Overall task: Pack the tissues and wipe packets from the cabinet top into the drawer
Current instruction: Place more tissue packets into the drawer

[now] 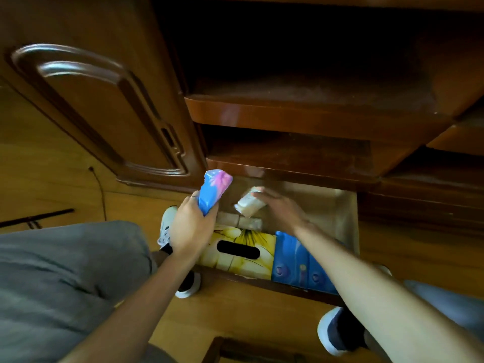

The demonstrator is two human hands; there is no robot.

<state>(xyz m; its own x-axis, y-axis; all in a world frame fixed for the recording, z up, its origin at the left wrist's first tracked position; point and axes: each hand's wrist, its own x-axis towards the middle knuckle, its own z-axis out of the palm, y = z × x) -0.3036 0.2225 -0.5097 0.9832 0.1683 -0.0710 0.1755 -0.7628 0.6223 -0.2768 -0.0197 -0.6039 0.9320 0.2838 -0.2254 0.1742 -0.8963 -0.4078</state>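
The drawer [351,218] stands pulled out below the wooden cabinet [301,113]. The left hand [190,229] clasps a blue and pink wipe packet [213,193] in its grip, tilted upright over the drawer's left back corner. The right hand [281,208] reaches into the drawer, fingers curled round a small pale tissue packet [248,205] held above other pale packets [241,221]. Nearer the front lie a yellow flowered tissue box [241,260] and, just beside it, blue packets [296,263].
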